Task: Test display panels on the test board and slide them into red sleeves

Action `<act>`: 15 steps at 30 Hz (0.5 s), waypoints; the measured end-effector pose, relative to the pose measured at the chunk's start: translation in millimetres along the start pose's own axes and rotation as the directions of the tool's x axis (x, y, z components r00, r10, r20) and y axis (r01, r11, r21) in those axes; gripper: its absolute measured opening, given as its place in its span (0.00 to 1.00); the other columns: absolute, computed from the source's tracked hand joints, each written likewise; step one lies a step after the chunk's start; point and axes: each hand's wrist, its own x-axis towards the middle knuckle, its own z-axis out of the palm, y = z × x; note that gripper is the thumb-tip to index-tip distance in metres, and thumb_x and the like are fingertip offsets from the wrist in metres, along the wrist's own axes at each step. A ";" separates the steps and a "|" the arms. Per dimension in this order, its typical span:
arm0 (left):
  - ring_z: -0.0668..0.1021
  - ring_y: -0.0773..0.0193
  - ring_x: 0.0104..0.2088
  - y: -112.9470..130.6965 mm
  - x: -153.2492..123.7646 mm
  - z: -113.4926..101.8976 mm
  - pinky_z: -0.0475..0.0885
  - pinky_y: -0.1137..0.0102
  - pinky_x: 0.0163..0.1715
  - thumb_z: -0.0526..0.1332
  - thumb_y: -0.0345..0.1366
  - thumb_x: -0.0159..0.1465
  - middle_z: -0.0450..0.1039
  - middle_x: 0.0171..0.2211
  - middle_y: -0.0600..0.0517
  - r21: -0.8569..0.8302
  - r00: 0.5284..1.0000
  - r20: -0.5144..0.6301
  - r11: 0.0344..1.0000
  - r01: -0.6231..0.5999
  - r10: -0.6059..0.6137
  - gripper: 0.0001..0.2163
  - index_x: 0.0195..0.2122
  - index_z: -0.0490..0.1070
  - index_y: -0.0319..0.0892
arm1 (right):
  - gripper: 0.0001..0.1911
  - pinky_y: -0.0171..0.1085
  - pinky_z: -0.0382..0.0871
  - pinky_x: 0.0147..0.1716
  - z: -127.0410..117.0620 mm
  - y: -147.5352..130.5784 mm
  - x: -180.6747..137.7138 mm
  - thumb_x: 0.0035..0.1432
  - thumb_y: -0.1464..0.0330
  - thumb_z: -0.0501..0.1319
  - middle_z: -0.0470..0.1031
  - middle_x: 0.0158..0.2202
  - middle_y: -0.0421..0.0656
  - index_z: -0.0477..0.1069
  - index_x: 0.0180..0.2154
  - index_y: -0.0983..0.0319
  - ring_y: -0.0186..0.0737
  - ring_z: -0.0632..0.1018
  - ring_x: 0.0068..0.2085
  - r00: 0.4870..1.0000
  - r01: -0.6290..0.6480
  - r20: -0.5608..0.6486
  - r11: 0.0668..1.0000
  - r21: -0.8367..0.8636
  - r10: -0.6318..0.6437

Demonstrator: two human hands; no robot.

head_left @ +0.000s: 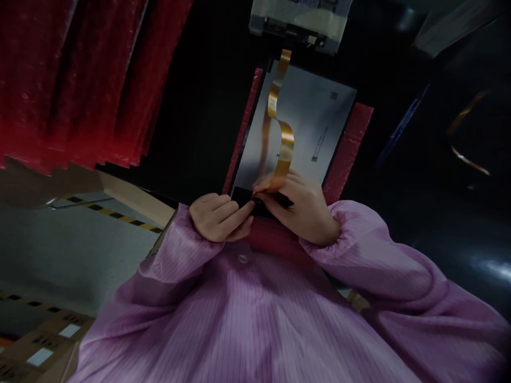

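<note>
At ten o'clock a stack of red bubble-wrap sheets [75,80] fills the upper left corner, its ragged lower edge hanging over a tan ledge [131,194]. Below that, at eight o'clock, lies a grey floor [59,255] crossed by a yellow-and-black hazard stripe [115,215]. At seven o'clock, cardboard boxes [35,346] with white labels sit in the bottom left corner. At twelve o'clock a pale grey device [299,18] with small connectors sits at the top edge. The dark surface [439,213] spreads across three o'clock, where a thin orange strip [467,154] shows dimly.
</note>
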 end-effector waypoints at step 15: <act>0.72 0.69 0.22 -1.8 5.0 -3.2 0.67 0.71 0.26 0.61 0.27 0.59 0.71 0.20 0.55 0.066 0.993 -0.091 0.995 -0.071 0.077 0.05 0.36 0.75 0.38 | 0.03 0.34 0.65 0.46 11.5 7.4 4.5 0.61 0.71 0.59 0.75 0.35 0.41 0.69 0.37 0.64 0.34 0.72 0.38 0.989 0.043 0.148 0.988 -0.146 -0.021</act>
